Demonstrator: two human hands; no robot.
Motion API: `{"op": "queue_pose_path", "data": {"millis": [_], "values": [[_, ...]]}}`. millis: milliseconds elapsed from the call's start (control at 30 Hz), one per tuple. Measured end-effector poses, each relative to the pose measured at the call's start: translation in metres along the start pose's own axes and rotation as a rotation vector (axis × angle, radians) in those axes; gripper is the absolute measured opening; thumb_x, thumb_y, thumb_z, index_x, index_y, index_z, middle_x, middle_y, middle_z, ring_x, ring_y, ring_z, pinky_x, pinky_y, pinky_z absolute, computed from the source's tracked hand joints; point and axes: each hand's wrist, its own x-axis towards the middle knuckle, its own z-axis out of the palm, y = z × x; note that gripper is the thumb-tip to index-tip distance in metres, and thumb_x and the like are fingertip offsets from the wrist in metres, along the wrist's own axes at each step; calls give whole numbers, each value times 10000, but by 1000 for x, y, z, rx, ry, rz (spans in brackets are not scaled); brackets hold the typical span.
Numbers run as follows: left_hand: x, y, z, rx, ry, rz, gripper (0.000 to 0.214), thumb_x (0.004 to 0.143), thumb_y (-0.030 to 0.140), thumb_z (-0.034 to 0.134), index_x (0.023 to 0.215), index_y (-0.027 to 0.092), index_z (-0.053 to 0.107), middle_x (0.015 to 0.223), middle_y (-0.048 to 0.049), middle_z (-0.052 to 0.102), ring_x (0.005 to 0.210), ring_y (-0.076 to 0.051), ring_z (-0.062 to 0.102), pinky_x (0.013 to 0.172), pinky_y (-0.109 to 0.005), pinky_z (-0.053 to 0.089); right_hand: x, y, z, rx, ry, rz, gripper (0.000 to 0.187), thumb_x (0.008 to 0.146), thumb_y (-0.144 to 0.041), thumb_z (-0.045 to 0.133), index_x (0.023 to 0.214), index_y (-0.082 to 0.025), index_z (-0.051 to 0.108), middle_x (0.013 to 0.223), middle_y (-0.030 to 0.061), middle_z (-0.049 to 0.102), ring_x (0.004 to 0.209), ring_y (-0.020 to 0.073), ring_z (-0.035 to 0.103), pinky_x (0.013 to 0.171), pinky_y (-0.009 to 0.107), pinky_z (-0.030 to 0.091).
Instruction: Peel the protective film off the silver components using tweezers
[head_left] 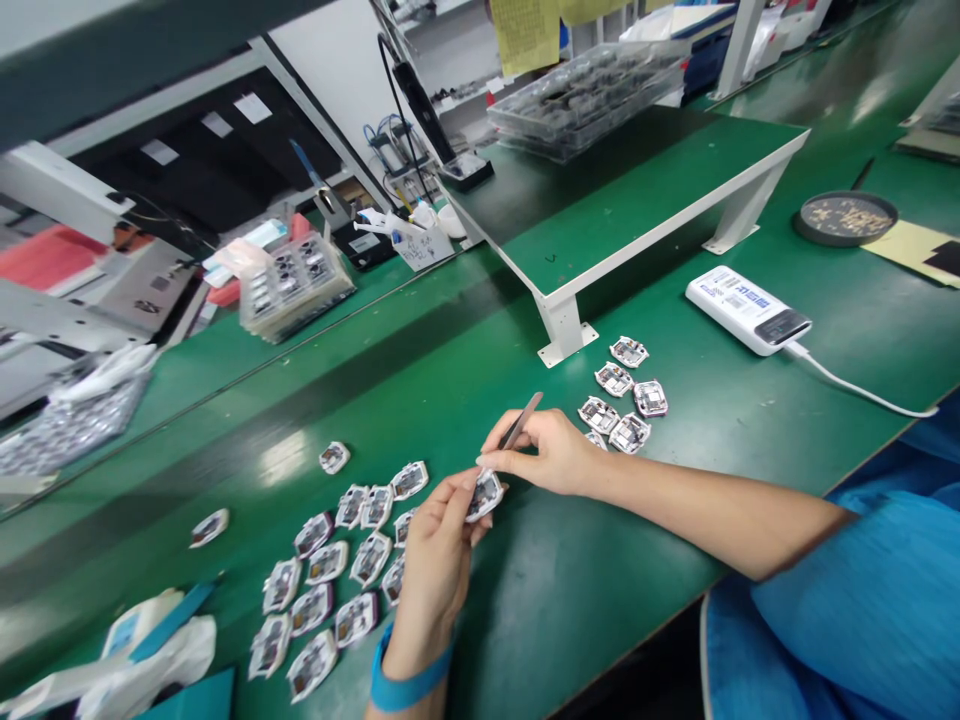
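Note:
My left hand [435,560] pinches a small white-framed circuit part [484,494] above the green bench [585,560]. My right hand [540,450] is closed on metal tweezers [521,421], whose tips point down at that part. Several like parts [337,570] lie spread to the left of my left hand. A smaller group of the same parts [622,395] lies just right of my right hand. A blue band [409,685] circles my left wrist.
A white raised shelf [637,200] with a green top stands behind, carrying stacked clear trays [585,95]. A white power bank [746,310] with a cable lies at right, a round black dish [845,217] beyond it. More trays [296,285] and white cloth [142,655] sit at left.

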Motion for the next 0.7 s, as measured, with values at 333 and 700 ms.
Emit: {"op": "queue_pose_path", "data": {"millis": [333,700], "values": [[-2,-2,-1,-9,15,28,375,584,465,872,717,144,730,568,32,611,444,-67,441,385,-169,295,-1,0,0,-89,-32,-113,146,851,-288,699,790,-159,668,777,26,742,725,165,728,674,250,556],[-6,3,1,-49,-18,21,394,597,451,875,860,172,782,688,-4,686,549,-106,547,469,-187,432,-2,-6,0,-136,47,-143,186,859,-309,699,776,-141,706,801,47,747,732,173,725,695,255,562]]}}
